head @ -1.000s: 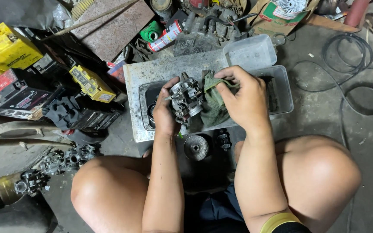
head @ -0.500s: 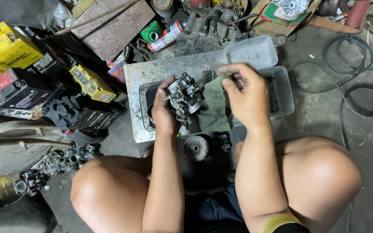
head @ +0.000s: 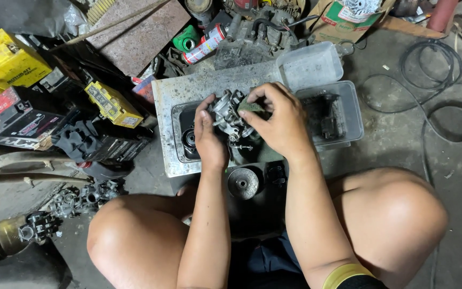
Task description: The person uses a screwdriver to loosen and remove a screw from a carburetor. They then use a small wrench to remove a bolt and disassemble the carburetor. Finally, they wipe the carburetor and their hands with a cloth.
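Leftmost, yellow box: a yellow carton (head: 5, 63) with dark print lies at the far left edge on the floor.
Red-topped box: a dark battery-shaped block (head: 7, 119) with a red lid and pale label sits just below the yellow carton.
Small yellow box: a second, slimmer yellow package (head: 113, 104) with black print lies tilted, near the tray's left edge.
Loose parts: grimy metal engine pieces (head: 76, 198) are heaped on the floor beside the person's left knee.
Spray can: a red and white aerosol can (head: 205, 44) lies on its side above the tray, next to a green cap (head: 186, 38).
Tray: a stained grey metal tray (head: 188, 88) rests on the concrete floor in front of the person.
Left hand: the left hand (head: 209, 140) has its fingers wrapped around the carburetor from the left.
Carburetor: the grey metal carburetor (head: 230, 113) is held up over the tray, between both hands.
Right hand: the right hand (head: 279, 120) has its fingers pinched on a green rag (head: 251, 106) pressed against the carburetor's top.
Plastic tub: a clear plastic container (head: 351, 109) sits just right of the tray, its lid (head: 310, 65) propped behind.
Cardboard: a brown carton (head: 343, 18) with a green and red label lies at the top.
Cable: black cable (head: 434, 80) loops across the floor at right.
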